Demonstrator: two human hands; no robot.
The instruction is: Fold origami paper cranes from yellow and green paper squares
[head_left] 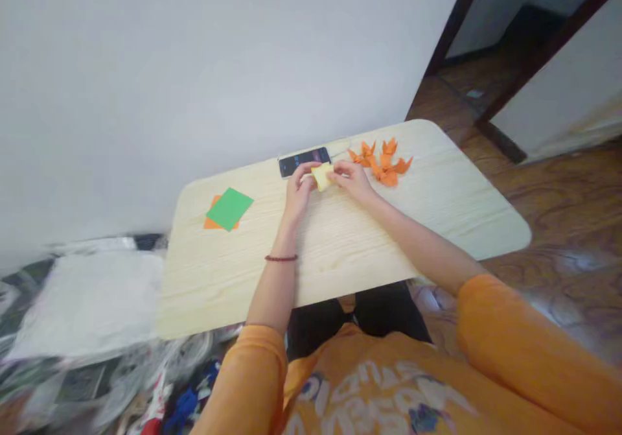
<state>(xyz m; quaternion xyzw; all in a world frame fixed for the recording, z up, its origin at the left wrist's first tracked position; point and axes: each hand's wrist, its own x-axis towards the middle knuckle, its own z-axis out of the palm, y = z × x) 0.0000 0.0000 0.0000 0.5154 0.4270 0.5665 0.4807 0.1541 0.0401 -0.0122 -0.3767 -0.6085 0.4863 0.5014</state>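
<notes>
Between my two hands is a small folded piece of yellow paper (321, 176), raised a little over the table. My left hand (300, 185) pinches its left edge, and a dark red bead bracelet circles that wrist. On the opposite side, my right hand (354, 179) has thumb and fingers closed on the paper's right edge. Just behind the paper lies a phone (302, 161) with a lit dark screen. Several folded orange paper figures (386, 163) are grouped right of my right hand.
On the table's (340, 260) left part, a green paper square (230, 209) overlaps an orange sheet (212, 222). A white wall (218, 65) stands behind the table. Assorted clutter and a white surface (97, 299) are at the lower left. Wooden floor (558, 208) and a doorway lie to the right.
</notes>
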